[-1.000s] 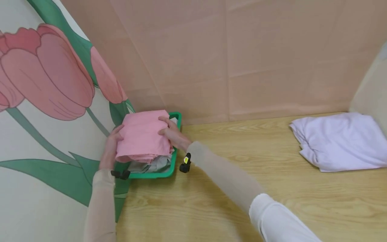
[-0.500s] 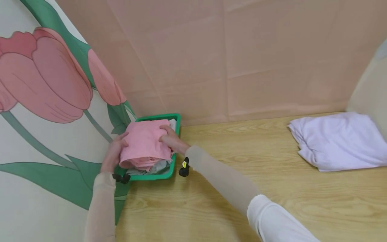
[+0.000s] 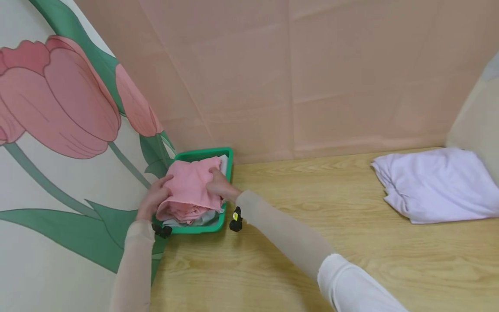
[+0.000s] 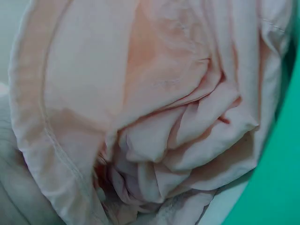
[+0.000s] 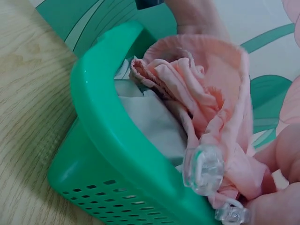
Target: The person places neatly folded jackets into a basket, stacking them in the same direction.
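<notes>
A folded pink garment (image 3: pixel 190 182) lies in a green plastic basket (image 3: pixel 199 230), on top of grey cloth (image 5: pixel 152 119). My left hand (image 3: pixel 155 197) grips the garment's left side, thumb on top and the other fingers partly hidden. At the opposite side, my right hand (image 3: pixel 221 185) pinches the pink cloth. The right wrist view shows that thumb and finger (image 5: pixel 283 150) close on the fabric, beside clear plastic cord stoppers (image 5: pixel 206 169). The near edge of the garment bulges open over crumpled inner folds (image 4: pixel 187 136) in the left wrist view.
The basket stands on a wood-grain surface (image 3: pixel 296 225), in the corner between a tulip-patterned panel (image 3: pixel 78 104) and a pinkish-tan backdrop (image 3: pixel 288 86). Far to the right lies a folded pale lavender cloth (image 3: pixel 436 184) beside a light side wall.
Both hands have lowered the pink garment further into the basket, and more of the basket's back rim shows. Its top has become more creased. My left hand has shifted slightly right.
</notes>
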A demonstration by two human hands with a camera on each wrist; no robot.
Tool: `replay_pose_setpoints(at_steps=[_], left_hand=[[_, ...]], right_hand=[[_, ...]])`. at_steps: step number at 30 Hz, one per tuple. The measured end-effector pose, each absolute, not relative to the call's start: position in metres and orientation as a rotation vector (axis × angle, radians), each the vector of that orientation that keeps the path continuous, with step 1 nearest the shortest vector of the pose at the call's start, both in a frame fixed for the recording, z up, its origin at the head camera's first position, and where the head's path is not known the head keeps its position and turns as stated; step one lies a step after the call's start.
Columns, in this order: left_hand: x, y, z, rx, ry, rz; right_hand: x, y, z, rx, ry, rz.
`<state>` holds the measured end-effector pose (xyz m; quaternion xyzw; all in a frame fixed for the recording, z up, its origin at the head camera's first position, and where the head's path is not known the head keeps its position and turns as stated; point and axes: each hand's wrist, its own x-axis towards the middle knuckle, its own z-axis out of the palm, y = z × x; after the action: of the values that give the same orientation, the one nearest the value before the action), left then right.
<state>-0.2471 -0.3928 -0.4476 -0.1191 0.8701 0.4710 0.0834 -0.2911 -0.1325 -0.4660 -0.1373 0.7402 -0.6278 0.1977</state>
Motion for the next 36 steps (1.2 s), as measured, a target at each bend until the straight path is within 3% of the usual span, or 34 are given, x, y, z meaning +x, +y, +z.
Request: replay_pose_setpoints(at_steps=[11, 36], left_hand=[[-0.247, -0.372, -0.466, -0.331, 2.638, 1.387], [-0.252, -0.359, -0.406, -0.311, 2.727, 1.178]], right_hand=[[-0.283, -0.127, -0.464, -0.312, 2.089, -1.693], [-0.288, -0.098, -0.43, -0.392, 2.01, -1.658]])
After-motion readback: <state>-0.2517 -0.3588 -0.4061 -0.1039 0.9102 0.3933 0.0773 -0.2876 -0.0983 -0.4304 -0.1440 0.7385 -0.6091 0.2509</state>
